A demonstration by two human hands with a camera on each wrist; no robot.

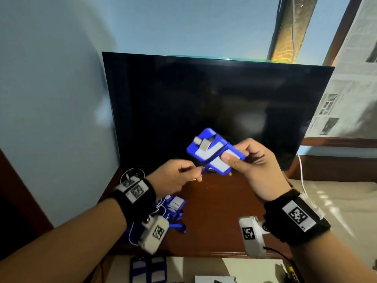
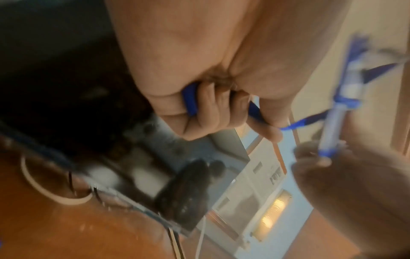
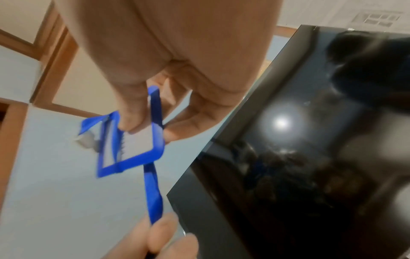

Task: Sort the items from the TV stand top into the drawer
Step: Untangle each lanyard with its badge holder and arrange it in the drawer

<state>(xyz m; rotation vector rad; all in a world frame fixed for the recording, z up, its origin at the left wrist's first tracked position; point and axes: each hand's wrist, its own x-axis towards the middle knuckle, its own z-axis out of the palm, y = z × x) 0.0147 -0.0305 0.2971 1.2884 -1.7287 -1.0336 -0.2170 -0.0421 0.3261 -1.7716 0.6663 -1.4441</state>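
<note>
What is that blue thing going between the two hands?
A blue lanyard strap runs from the badge holder in the right hand to the left hand, which grips it. The right wrist view shows it best.

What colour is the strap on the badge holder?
Blue. The strap shows best in the right wrist view, running from the badge holder to the left hand.

Lanyards (image 1: 175, 207) on stand (image 1: 220, 205) — before TV (image 1: 214, 103)

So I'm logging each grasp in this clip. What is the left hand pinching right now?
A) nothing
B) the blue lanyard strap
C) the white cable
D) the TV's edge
B: the left hand pinches the blue lanyard strap that runs from the badge holder, which the right hand holds.
</note>
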